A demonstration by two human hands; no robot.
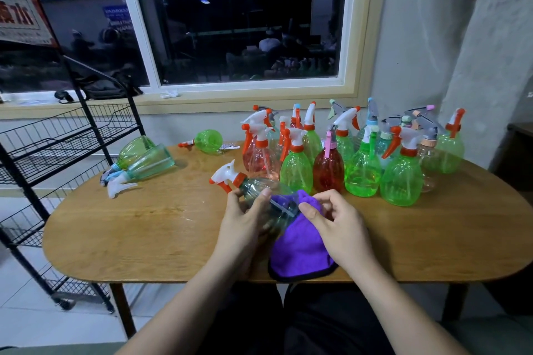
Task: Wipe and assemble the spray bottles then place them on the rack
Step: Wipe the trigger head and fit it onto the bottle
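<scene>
My left hand [245, 219] grips a clear greenish spray bottle [261, 190] that lies tilted over the table, its white and orange trigger head [226, 177] pointing up and left. My right hand [334, 225] pinches a purple cloth [300, 251] against the bottle's base end. The cloth hangs down over the table's front edge. A black wire rack [57, 147] stands left of the table, its shelves bare.
Several upright green, red and clear spray bottles [363, 167] crowd the wooden table's [144, 233] far right. Two capped bottles [144, 161] lie on their sides at the far left, another green one [207, 141] behind them. A window and sill run along the back.
</scene>
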